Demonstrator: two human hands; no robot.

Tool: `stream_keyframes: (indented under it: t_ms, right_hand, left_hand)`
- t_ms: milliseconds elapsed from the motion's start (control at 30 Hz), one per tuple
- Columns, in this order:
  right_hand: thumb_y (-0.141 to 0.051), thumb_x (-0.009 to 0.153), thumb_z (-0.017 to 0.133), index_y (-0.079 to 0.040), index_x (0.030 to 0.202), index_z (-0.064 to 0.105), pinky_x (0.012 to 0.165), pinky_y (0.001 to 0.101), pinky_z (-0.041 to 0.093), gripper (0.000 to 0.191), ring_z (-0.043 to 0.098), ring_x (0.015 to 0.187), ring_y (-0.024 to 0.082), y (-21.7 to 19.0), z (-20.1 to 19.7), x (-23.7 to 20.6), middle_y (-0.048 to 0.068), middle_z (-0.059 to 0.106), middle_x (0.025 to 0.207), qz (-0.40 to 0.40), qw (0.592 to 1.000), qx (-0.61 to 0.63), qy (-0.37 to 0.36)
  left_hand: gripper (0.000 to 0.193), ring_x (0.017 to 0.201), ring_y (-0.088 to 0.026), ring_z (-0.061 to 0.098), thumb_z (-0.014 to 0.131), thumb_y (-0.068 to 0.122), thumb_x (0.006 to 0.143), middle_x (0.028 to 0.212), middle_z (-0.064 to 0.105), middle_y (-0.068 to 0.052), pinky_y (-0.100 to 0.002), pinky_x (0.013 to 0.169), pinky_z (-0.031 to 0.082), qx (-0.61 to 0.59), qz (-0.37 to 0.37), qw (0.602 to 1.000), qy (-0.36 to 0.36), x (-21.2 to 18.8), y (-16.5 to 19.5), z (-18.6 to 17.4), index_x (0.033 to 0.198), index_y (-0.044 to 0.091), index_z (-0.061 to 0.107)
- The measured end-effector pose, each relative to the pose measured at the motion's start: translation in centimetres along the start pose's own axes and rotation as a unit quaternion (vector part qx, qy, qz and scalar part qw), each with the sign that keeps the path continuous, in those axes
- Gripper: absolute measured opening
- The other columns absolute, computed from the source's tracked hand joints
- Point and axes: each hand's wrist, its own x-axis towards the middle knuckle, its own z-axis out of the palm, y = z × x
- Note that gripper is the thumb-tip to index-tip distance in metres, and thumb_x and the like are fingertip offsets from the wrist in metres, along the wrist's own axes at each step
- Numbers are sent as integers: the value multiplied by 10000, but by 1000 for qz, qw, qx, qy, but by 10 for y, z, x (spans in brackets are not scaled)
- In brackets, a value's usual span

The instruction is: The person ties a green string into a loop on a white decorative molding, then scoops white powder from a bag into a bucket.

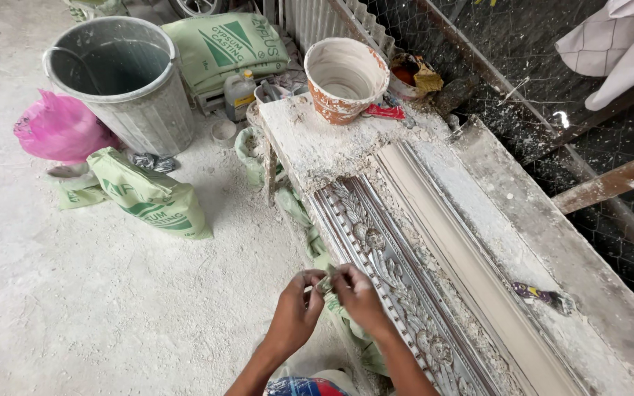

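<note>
At bench (pixel 317 150) edge, our left hand (pixel 296 312) and right hand (pixel 357 293) pinch-closed on green scrap (pixel 326 282): light, limp, we judge; grip by edges.

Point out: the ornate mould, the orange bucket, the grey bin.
ornate mould (pixel 376 242), head view, on its carved middle strip.
orange bucket (pixel 335 108), head view, on its outer wall.
grey bin (pixel 157 121), head view, on its ribbed outer wall.
</note>
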Motion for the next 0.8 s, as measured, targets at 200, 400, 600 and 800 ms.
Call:
stream_keyframes:
  t_ms: [200, 400, 600, 800]
  right_hand:
    - [-255, 1004, 606, -44, 1027, 705, 530, 222, 428, 234, 482, 643, 129, 32, -57, 24, 23, 543, 783, 77, 946, 277, 151]
    - [-189, 1047, 630, 2, 1043, 617, 639, 242, 539, 191, 580, 751, 138, 16, -126, 12, 73, 623, 883, -56, 881, 384, 271]
    - [-304, 909, 680, -85, 1011, 742, 699, 303, 600, 250, 667, 788, 162, -40, -79, -5, 71, 741, 913, 16, 987, 79, 140]
    - [-335, 888, 742, -104, 924, 742, 724, 254, 611, 234, 722, 744, 112, -76, -30, -5, 5, 768, 817, -51, 998, -44, 13]
  left_hand:
    - [231, 885, -262, 778, 283, 120, 1073, 866, 696, -166, -416, 867, 616, -67, -9, 997, -39, 3, -18, -57, 998, 65, 495]
    - [120, 566, -109, 460, 390, 118, 1054, 802, 547, -50, -265, 427, 395, 133, -7, 944, 303, 15, -7, -161, 1117, 30, 443]
    - [246, 561, -68, 435, 597, 225, 1009, 671, 545, 1, -255, 480, 371, 135, 31, 973, 185, 20, 17, -100, 1154, 25, 596]
    - [243, 451, -84, 330, 677, 256, 936, 518, 433, 12, -293, 443, 244, 114, -61, 992, 8, 29, 51, -21, 1122, 98, 686]
